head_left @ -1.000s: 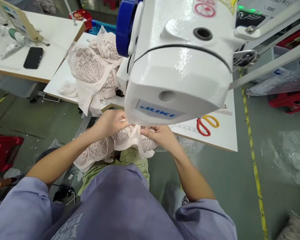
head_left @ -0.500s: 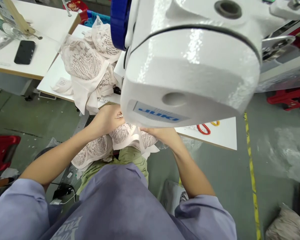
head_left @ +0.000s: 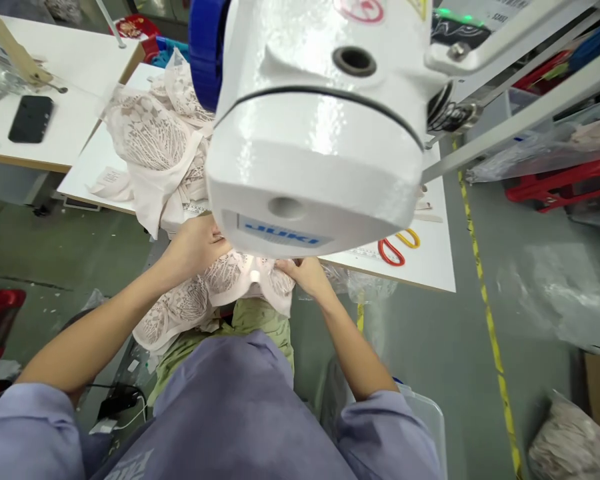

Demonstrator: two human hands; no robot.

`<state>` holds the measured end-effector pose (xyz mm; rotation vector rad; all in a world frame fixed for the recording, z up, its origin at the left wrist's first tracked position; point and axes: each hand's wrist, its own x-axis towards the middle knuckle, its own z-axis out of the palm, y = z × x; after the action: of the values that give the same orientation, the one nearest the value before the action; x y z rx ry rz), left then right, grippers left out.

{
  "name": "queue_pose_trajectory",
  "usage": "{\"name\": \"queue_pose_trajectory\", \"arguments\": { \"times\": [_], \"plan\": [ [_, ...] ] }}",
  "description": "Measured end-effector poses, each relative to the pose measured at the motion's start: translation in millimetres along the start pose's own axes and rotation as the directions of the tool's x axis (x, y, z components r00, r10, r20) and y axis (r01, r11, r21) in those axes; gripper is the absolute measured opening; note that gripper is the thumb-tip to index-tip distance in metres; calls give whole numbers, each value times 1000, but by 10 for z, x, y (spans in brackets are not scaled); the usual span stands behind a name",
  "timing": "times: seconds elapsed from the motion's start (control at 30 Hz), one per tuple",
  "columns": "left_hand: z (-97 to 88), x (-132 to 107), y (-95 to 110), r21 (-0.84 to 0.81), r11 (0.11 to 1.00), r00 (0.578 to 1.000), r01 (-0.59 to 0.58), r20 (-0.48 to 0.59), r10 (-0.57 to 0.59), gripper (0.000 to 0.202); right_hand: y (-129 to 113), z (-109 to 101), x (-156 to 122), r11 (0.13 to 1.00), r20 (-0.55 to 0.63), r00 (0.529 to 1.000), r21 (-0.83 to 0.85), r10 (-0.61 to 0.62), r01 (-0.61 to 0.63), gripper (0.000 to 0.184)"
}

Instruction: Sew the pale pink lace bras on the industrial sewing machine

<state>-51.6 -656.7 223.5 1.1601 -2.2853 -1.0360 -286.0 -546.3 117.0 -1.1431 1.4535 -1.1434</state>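
A pale pink lace bra [head_left: 237, 277] is stretched between my two hands at the front edge of the sewing machine table, just below the head of a white sewing machine [head_left: 310, 180]. My left hand [head_left: 193, 247] is closed on its left side, the fingertips partly hidden by the machine head. With thumb and fingers, my right hand [head_left: 305, 273] pinches the right cup's edge. Another lace bra [head_left: 173, 310] lies on my lap beneath. The needle area is hidden behind the machine head.
More lace bras [head_left: 155, 140] are heaped on the table to the left. Scissors with red and yellow handles [head_left: 393, 250] lie at the right of the table. A black phone [head_left: 31, 119] rests on the neighbouring table, and a red stool [head_left: 565, 183] stands at the right.
The view has shifted, so the machine appears further left and more of the right side shows. My right hand has come out from under the machine head, and the bra lies more spread out.
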Motion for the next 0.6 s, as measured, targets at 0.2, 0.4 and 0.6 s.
{"name": "queue_pose_trajectory", "arguments": {
  "times": [0.2,0.4,0.6],
  "plan": [
    [58,-28,-79,89,995,999,-34,-17,36,15,636,185,-230,765,234,937,543,258,-346,98],
    [82,-81,-112,95,994,998,-61,-27,64,12,710,15,-449,638,273,912,653,306,-409,67],
    [43,-210,-173,121,993,990,-5,-136,21,23,527,-162,-488,627,80,930,717,358,-303,39]
  ]
}}
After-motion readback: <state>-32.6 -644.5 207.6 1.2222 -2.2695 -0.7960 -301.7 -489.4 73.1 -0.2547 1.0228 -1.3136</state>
